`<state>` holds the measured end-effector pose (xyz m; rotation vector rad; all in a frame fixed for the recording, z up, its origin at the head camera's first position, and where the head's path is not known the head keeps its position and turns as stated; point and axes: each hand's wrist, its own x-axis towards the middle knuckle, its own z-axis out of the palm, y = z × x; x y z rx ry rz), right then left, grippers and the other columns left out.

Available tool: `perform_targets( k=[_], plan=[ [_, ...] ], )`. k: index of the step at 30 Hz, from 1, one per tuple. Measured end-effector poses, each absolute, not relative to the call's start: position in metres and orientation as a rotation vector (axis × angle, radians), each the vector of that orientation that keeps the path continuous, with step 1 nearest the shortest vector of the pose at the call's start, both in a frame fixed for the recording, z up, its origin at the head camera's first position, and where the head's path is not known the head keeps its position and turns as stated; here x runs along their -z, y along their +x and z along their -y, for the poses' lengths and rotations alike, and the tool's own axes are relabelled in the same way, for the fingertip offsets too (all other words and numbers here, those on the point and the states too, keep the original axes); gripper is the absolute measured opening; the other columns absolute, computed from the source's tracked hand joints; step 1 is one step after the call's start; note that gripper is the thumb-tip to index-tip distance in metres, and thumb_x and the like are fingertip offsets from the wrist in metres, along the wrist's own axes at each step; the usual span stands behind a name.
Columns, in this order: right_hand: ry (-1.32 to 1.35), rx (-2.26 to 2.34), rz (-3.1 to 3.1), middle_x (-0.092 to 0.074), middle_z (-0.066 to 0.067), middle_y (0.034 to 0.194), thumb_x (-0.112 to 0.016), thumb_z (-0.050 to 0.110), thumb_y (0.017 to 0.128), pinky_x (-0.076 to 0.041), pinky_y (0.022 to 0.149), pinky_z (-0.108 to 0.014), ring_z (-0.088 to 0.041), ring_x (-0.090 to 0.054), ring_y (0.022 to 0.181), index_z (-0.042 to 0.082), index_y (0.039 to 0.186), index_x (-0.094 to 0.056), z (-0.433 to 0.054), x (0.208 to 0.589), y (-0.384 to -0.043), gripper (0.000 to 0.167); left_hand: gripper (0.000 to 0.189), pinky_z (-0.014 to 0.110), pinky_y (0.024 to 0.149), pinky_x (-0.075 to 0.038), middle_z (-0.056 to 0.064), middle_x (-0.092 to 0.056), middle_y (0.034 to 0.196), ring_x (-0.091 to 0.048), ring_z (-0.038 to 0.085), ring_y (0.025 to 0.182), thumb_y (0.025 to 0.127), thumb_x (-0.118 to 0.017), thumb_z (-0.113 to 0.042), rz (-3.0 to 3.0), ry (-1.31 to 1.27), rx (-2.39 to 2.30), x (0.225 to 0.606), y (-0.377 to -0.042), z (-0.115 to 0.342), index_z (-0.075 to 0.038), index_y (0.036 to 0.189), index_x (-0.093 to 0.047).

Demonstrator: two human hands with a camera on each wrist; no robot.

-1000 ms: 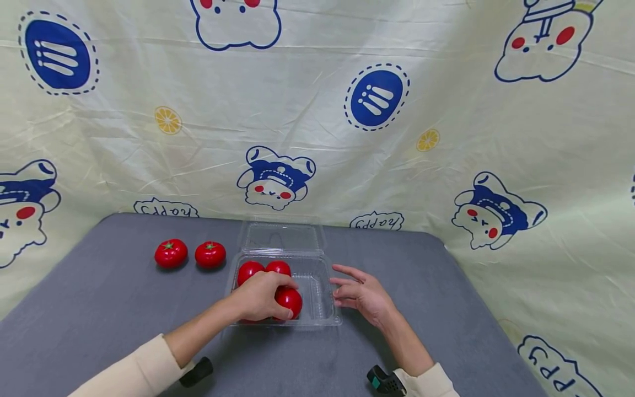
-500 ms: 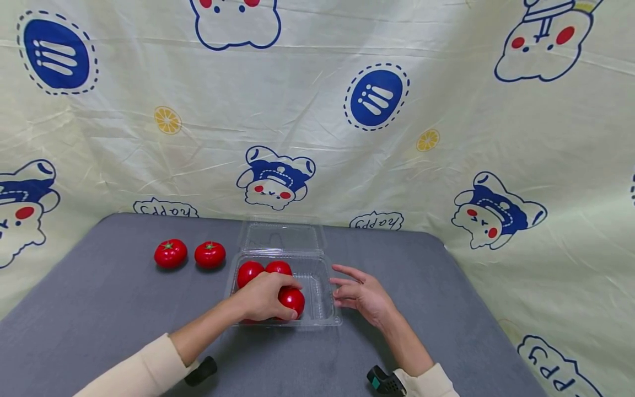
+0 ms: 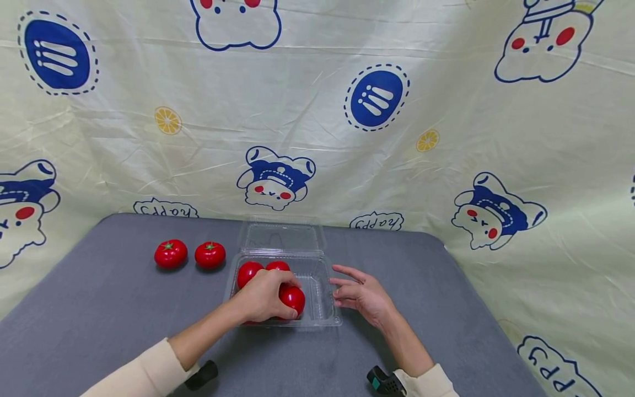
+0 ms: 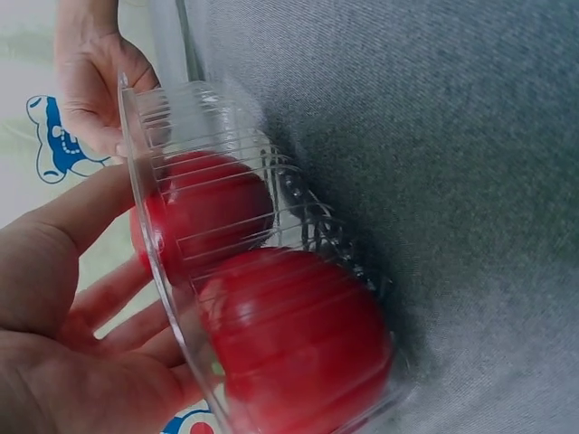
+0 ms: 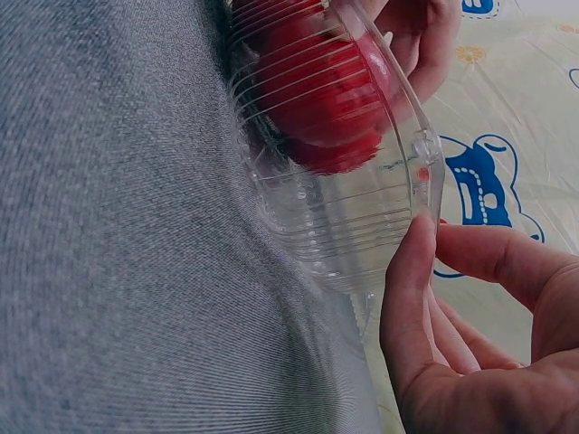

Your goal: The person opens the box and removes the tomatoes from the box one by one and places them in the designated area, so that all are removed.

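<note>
A clear plastic clamshell container (image 3: 318, 295) lies with its lid tipped back on the grey table. My left hand (image 3: 260, 296) reaches into it and grips a shiny red tomato (image 3: 292, 299) at the front, thumb on the near side and fingers over the far side. Two more tomatoes, a left one (image 3: 248, 272) and a right one (image 3: 278, 266), sit at the back of the container. A sliver of red shows under my left hand, mostly hidden. At the right wall, my right hand (image 3: 366, 299) pinches the rim between thumb and finger, its other fingers spread.
Two red tomatoes with green stem tops, one farther left (image 3: 171, 254) and one nearer the container (image 3: 210, 255), stand on the table (image 3: 114, 309). The raised lid (image 3: 281, 236) leans toward a printed cloth backdrop (image 3: 317, 110) behind the table.
My left hand and the tomato in it have shifted slightly right, then a touch away from the front wall. The right hand and container have stayed in place.
</note>
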<state>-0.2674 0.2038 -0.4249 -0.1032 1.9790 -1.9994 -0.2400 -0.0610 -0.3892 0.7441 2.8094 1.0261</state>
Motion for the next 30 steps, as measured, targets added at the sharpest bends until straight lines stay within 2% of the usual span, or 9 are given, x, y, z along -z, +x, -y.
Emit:
perform_targets(
  k=[11,22,30],
  plan=[
    [-0.105,1.999,-1.980,-0.052,-0.030,0.145,-0.063,-0.005,0.089,-0.061,0.077,-0.030,-0.016,-0.069,0.084,0.002,0.151,-0.043,-0.2037,0.4242,-0.2671,0.065,0.056,0.042,0.073,-0.061,0.001,-0.071,0.108,-0.063,0.023,0.099,0.063,-0.094,-0.017,-2.857,0.624,-1.158,0.3841,-0.2357,0.0590,-0.017,0.110,-0.065],
    [-0.103,1.997,-1.985,-0.052,-0.030,0.145,-0.064,-0.004,0.088,-0.061,0.078,-0.031,-0.016,-0.069,0.084,0.002,0.151,-0.043,-0.2036,0.4248,-0.2673,0.067,0.061,0.040,0.073,-0.062,0.004,-0.069,0.118,-0.063,0.025,0.104,0.062,-0.095,-0.014,-2.828,0.486,-1.247,0.3819,-0.2342,0.0621,-0.021,0.110,-0.058],
    [-0.101,2.002,-1.971,-0.052,-0.030,0.146,-0.064,-0.005,0.087,-0.061,0.077,-0.031,-0.015,-0.069,0.084,0.002,0.151,-0.042,-0.2040,0.4249,-0.2673,0.068,0.063,0.039,0.072,-0.062,0.002,-0.067,0.114,-0.062,0.023,0.102,0.061,-0.094,-0.013,-2.812,0.437,-1.358,0.3835,-0.2357,0.0640,-0.021,0.111,-0.057]
  ],
)
